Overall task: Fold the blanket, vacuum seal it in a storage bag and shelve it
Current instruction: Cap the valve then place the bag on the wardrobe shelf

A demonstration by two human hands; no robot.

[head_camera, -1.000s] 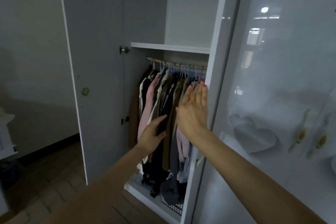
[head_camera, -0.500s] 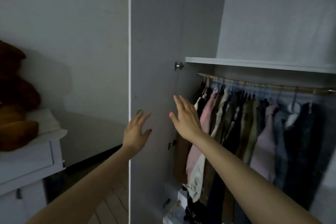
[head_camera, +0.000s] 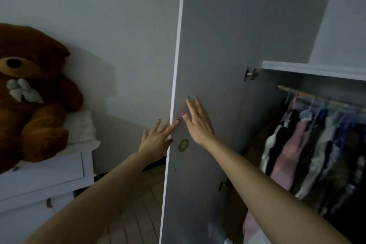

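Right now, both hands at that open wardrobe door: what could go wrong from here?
1. The left hand has fingers across the door's edge; they might get pinched if the wardrobe door swings.
2. The right hand lies flat on the door's inner face, gripping nothing, so the door may swing too far toward the dresser and teddy bear.
3. No blanket or storage bag is in view.

At nine o'clock I see a brown teddy bear (head_camera: pixel 33 93) sitting on a white dresser (head_camera: pixel 45 176); hanging clothes (head_camera: pixel 309 148) at four.
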